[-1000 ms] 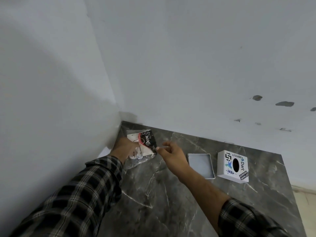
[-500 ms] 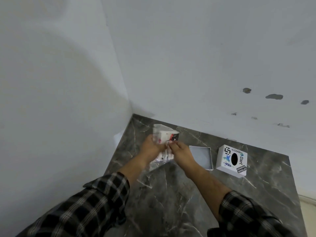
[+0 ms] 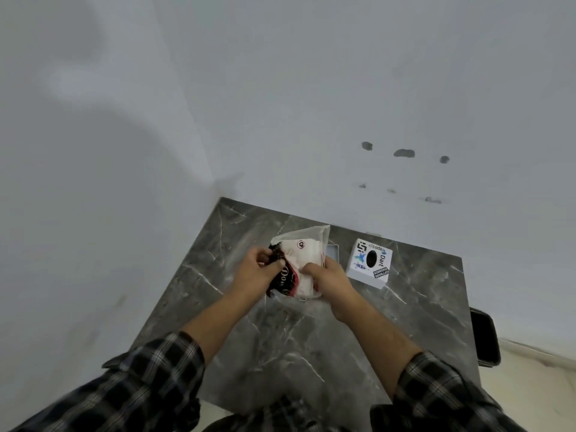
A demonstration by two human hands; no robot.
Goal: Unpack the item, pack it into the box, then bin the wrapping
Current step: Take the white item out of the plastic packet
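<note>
Gripping a clear packet [image 3: 304, 254] above the grey marble table [image 3: 293, 344], the left hand [image 3: 257, 271] pinches its dark end and the right hand [image 3: 327, 275] clamps its white side, beside the white box [image 3: 369, 263]

This is looking like a plain room in a home or small office rather than a workshop: a dark marble-patterned tabletop [image 3: 311, 338] is sitting pushed into the corner of bare, pale painted walls [image 3: 311, 88] (a few patches of chipped paint are showing above its far edge). A white box with coding stickers [image 3: 369, 261] is resting near the tabletop's far right corner.
</note>
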